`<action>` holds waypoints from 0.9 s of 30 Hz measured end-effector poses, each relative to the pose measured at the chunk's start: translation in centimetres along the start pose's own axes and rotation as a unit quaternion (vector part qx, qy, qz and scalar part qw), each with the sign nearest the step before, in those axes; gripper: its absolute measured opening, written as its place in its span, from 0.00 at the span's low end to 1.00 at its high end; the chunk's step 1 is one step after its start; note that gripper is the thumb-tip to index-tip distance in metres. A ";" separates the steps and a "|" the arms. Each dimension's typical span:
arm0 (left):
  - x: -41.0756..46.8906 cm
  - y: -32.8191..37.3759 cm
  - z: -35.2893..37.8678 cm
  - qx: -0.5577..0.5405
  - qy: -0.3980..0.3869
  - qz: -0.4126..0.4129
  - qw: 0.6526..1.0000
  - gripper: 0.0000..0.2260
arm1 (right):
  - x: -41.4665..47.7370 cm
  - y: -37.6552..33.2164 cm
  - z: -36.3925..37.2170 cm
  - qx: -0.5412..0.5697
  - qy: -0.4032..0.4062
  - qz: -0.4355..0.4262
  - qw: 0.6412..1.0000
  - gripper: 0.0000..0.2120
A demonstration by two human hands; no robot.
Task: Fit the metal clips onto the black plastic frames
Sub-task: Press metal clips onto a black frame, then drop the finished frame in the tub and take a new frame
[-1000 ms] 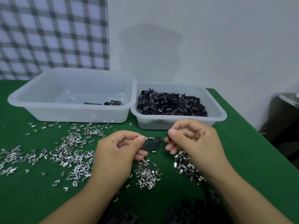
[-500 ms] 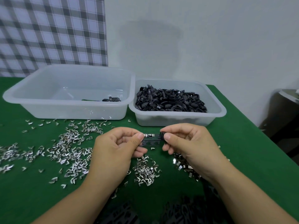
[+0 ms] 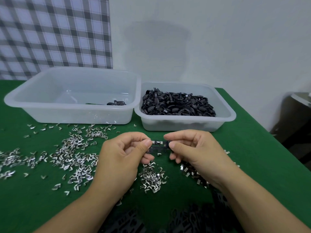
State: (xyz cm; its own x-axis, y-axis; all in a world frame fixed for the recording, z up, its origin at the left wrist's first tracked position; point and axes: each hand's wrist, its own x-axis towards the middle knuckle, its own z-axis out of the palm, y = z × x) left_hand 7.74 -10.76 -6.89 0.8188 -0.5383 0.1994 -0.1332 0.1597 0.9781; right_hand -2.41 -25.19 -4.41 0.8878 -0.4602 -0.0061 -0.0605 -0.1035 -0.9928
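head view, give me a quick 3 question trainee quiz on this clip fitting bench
1. True or false: the right tub is nearly empty.
2. What do both hands hold? A) black frame B) scissors C) a tub
3. Fill in: the loose metal clips lie on the ____ table cover.

Key: 1 false, it is piled with black parts; 2 A, left hand and right hand pinch its ends; 3 green.

A green cloth (image 3: 252,148) is spread over the table. 2 translucent plastic tubs are set side by side, touching: a larger one (image 3: 50,113) on the left, a smaller one (image 3: 185,125) on the right. A checked curtain (image 3: 55,34) is hung behind, beside a pale wall (image 3: 218,39). A dark object (image 3: 297,118), possibly furniture, is glimpsed at far right.
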 end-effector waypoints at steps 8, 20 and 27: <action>0.0 -0.2 0.1 0.003 -0.015 0.011 1.000 0.07 | -0.1 -0.3 0.5 -0.077 0.016 -0.017 0.997 0.07; -0.2 0.4 0.1 -0.073 -0.010 -0.027 0.997 0.16 | 3.3 -6.5 3.7 -0.335 0.191 -0.311 0.868 0.04; -0.7 0.8 0.1 0.027 -0.031 -0.014 0.999 0.07 | 11.5 -9.9 7.0 -0.404 0.089 -0.256 0.874 0.11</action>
State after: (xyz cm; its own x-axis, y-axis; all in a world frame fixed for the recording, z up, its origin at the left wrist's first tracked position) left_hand 6.96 -10.33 -6.25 0.7861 -0.5932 0.1740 -0.1428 0.0997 0.9847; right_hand 11.61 -23.28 4.49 0.8125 -0.2932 0.5039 -0.0418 -0.8913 -0.4514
